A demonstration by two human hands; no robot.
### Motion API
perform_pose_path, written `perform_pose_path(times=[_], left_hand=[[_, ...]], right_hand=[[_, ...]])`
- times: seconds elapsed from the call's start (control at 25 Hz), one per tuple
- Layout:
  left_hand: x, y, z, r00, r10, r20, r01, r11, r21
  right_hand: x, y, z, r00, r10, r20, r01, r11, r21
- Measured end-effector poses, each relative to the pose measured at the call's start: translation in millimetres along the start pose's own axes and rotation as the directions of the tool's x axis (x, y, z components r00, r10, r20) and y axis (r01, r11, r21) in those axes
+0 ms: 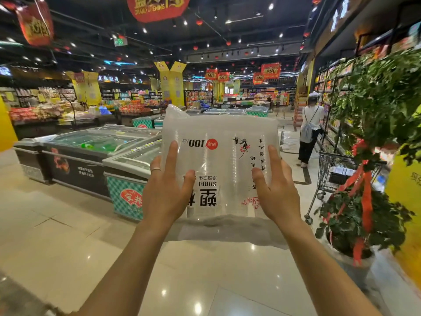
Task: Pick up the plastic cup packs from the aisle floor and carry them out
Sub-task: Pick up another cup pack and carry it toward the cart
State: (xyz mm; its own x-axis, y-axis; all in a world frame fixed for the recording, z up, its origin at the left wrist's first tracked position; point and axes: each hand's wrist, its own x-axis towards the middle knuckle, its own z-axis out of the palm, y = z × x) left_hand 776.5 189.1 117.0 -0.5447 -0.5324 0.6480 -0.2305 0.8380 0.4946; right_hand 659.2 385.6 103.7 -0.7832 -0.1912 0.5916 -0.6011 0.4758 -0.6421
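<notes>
A clear plastic cup pack (224, 142), printed with "100 PCS" and black characters upside down, is held up in front of me at chest height. My left hand (167, 190) grips its left edge, with thumb and forefinger flat on the near face and a ringed finger going round the side. Over on the right edge, my right hand (276, 192) holds it the same way, its outer fingers hidden behind the pack. Loose wrapping hangs blurred below the pack.
Chest freezers (95, 151) line the left of the glossy tiled floor (68, 236). A potted plant with red ribbons (364, 208) and a shopping trolley (335, 172) stand at right. A person with a backpack (311, 128) stands by the right-hand shelves ahead.
</notes>
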Motion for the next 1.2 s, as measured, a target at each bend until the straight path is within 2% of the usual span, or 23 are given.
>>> perform_pose_path(times=[0.2, 0.56, 0.84, 1.2], left_hand=[[56, 11, 91, 1.0, -0.023, 0.015, 0.024, 1.0, -0.012], [162, 13, 230, 0.998, 0.0, 0.057, 0.003, 0.998, -0.057], [303, -19, 364, 0.996, 0.063, 0.059, -0.055, 0.991, -0.12], [454, -58, 482, 0.989, 0.116, 0.087, -0.103, 0.985, -0.136]], right_hand=[[84, 63, 24, 0.999, -0.007, 0.031, 0.008, 1.0, -0.012], [208, 147, 79, 0.999, 0.015, -0.036, -0.017, 0.998, -0.054], [347, 205, 167, 0.995, 0.028, -0.096, -0.037, 0.994, -0.1], [495, 251, 272, 0.99, 0.05, -0.132, -0.067, 0.989, -0.129]])
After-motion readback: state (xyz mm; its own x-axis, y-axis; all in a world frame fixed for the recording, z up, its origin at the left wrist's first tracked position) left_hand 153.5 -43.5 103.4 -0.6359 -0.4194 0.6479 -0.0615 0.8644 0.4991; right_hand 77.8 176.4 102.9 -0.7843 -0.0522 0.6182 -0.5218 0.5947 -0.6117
